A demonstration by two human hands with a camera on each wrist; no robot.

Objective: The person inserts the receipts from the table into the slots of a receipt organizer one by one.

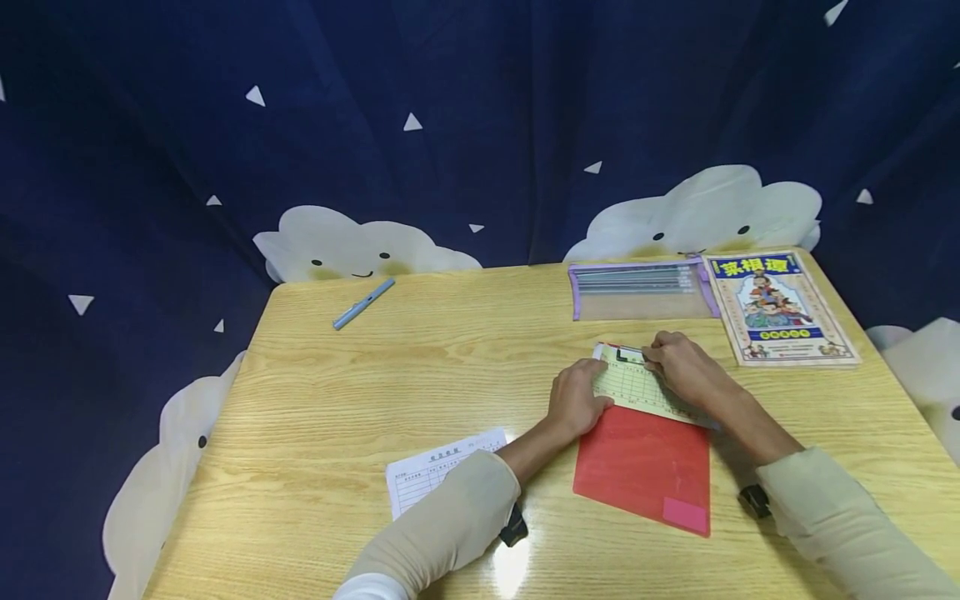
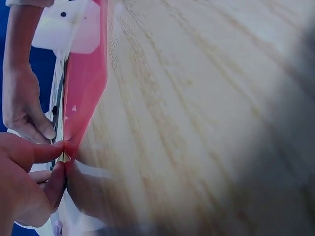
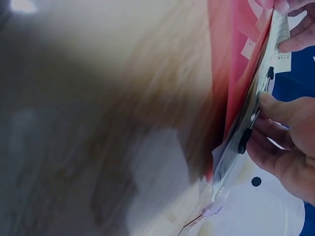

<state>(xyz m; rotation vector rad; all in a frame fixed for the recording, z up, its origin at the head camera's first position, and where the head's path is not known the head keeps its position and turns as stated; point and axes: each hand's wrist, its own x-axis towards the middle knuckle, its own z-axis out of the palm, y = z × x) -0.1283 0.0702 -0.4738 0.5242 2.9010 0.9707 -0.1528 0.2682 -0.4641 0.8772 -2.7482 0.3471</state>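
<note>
A red plastic clip folder (image 1: 637, 471) is held at its top end, with a yellow printed form (image 1: 630, 385) lying over its upper part. My left hand (image 1: 576, 398) pinches the left edge of the form and folder between thumb and fingers. At the top edge, my right hand (image 1: 686, 367) grips the metal clip, whose black end (image 3: 244, 141) shows in the right wrist view. In the left wrist view the red sheet (image 2: 86, 93) stands nearly edge-on beside the pinching fingers (image 2: 49, 152). Whether the form sits under the clip I cannot tell.
Another printed form (image 1: 420, 479) lies partly under the left forearm. A blue pen (image 1: 363, 304) rests at the back left. Behind the folder are a clear zip pouch (image 1: 637, 304) with purple trim and an illustrated book (image 1: 780, 312) at the back right.
</note>
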